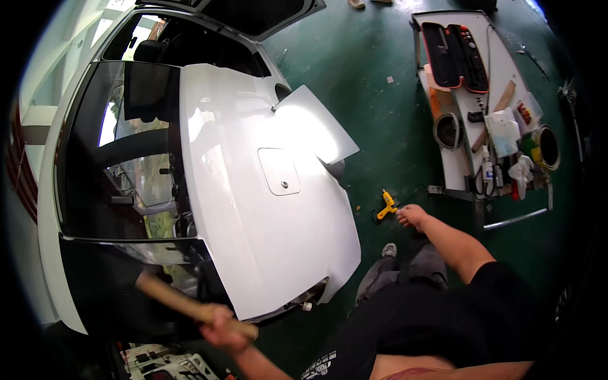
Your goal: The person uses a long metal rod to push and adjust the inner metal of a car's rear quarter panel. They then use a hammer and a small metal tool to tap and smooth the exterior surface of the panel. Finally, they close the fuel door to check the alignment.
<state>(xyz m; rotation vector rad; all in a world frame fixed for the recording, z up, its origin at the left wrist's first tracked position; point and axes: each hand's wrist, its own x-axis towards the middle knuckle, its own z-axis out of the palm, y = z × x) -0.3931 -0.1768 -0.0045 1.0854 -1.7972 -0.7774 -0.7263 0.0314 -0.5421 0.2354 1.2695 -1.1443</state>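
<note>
My left hand point(223, 326) is closed round a wooden stick point(177, 303), slightly blurred, which slants up across the dark rear side window of a white car point(234, 221). On the right, my right hand point(413, 216) is held out with its fingers curled. Just beyond its fingertips appears a yellow glue gun point(386, 206); I cannot tell whether they touch it. What the fingers hold, if anything, is too small to make out. Between my hands lies the car's side panel, with a closed fuel flap point(278, 171) in it.
A white board point(345, 142) beside the car reflects bright light. At the right stands a trolley point(453, 171) bearing an open tool case point(437, 57), tins, a bottle and rags. Car parts point(168, 366) lie at the lower left. A door stands open at the top.
</note>
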